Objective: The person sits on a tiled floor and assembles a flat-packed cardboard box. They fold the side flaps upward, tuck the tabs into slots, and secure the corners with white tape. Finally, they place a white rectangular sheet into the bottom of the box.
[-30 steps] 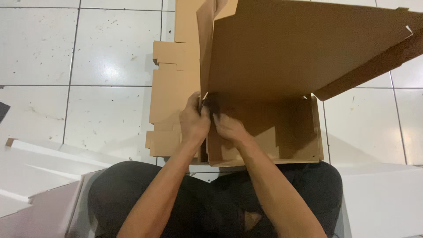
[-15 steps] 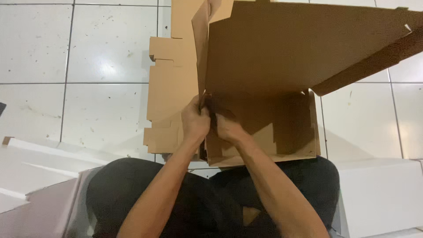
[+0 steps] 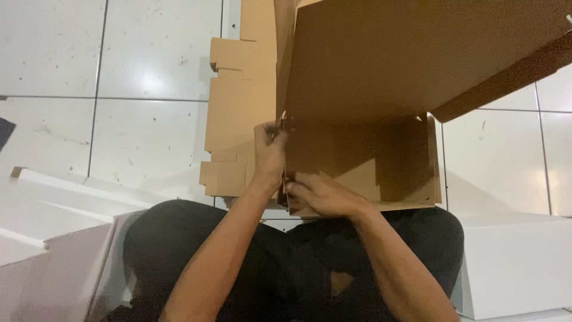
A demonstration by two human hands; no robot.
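White glossy floor tiles (image 3: 143,53) with grey grout lines fill the view from nine to twelve o'clock and show again at three. White folded boxes (image 3: 53,238) lie stacked at eight o'clock; another white box (image 3: 512,262) sits at four. A small dark object (image 3: 5,131) pokes in at nine, too cropped to identify.

Both hands (image 3: 269,149) (image 3: 322,195) on cardboard box (image 3: 363,149)

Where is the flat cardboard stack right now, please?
In the head view, the flat stack lies on the tiled floor, left of centre, just left of the open box and beside the left hand.
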